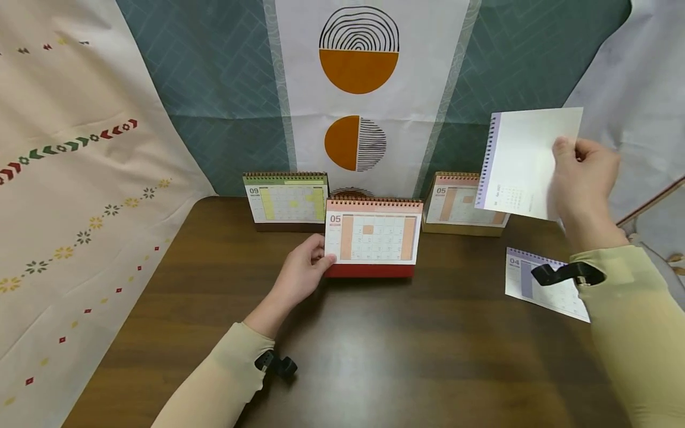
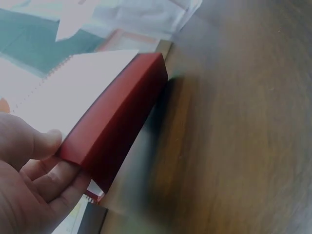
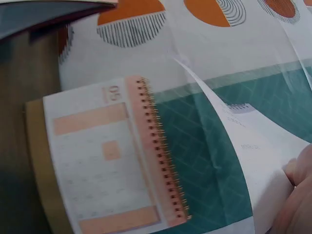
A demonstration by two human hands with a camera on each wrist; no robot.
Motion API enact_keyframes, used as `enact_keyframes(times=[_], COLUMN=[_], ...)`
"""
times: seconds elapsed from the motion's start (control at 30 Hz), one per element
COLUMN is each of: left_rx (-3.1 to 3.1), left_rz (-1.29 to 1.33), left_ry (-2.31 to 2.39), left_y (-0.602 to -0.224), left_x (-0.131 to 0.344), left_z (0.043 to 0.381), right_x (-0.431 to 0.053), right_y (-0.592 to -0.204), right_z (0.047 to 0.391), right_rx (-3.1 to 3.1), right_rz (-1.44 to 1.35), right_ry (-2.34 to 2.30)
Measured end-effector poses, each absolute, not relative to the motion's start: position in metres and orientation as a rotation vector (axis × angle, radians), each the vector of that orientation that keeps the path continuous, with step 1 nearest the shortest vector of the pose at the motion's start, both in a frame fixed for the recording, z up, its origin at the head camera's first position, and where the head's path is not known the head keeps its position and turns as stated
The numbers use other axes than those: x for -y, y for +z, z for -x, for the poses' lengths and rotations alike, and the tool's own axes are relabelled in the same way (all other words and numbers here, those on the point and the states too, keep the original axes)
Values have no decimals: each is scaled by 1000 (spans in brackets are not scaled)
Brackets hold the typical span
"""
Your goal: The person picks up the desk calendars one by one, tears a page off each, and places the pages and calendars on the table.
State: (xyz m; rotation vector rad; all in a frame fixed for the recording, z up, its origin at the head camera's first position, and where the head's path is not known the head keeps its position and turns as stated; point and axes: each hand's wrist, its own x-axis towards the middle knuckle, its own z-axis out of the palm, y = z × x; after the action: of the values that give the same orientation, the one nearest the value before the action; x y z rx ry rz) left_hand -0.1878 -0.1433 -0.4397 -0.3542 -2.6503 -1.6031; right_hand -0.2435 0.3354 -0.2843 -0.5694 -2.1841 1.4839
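My left hand (image 1: 302, 270) grips the lower left edge of a red-based desk calendar (image 1: 380, 238) showing 05. The left wrist view has the thumb on its white page and fingers under the red base (image 2: 114, 114), which looks lifted from the table. At the right, my right hand (image 1: 588, 178) pinches a white calendar page (image 1: 519, 160) in the air by the edge away from its lilac punched strip. In the right wrist view this page (image 3: 258, 156) bends beside my fingertips (image 3: 297, 168). Below that hand, a lilac 04 page (image 1: 535, 282) lies on the table, partly hidden by the wrist strap.
A green 09 desk calendar (image 1: 289, 202) stands at the back left of the brown table (image 1: 374, 356). A tan-based 05 desk calendar (image 1: 455, 205) stands at the back right, partly behind the raised page. Patterned cloths (image 1: 214, 77) hang behind.
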Motion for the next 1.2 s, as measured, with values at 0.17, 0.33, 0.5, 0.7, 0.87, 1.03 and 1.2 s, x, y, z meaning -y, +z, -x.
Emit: enact_keyframes(times=[0.17, 0.33, 0.5, 0.7, 0.87, 1.03, 1.2], left_rx=[2683, 2690, 2693, 2703, 2725, 2729, 2732], left_rz=[323, 312, 317, 290, 288, 302, 298], left_ry=[-1599, -1593, -1610, -1596, -1550, -1508, -1489], left_y=[-444, -448, -448, -446, -447, -446, -444], left_x=[136, 135, 135, 134, 132, 129, 126], left_z=[187, 187, 189, 193, 195, 197, 199], right_x=[-341, -356, -367, -380, -386, -390, -395], right_y=[-298, -306, -312, -320, -326, -332, -343], right_z=[236, 219, 198, 185, 176, 168, 160], right_rx=[2330, 2526, 2649, 2677, 2621, 2602, 2538], right_rz=[525, 461, 339, 139, -25, -131, -200], right_ry=[1308, 1065, 891, 681, 475, 259, 117])
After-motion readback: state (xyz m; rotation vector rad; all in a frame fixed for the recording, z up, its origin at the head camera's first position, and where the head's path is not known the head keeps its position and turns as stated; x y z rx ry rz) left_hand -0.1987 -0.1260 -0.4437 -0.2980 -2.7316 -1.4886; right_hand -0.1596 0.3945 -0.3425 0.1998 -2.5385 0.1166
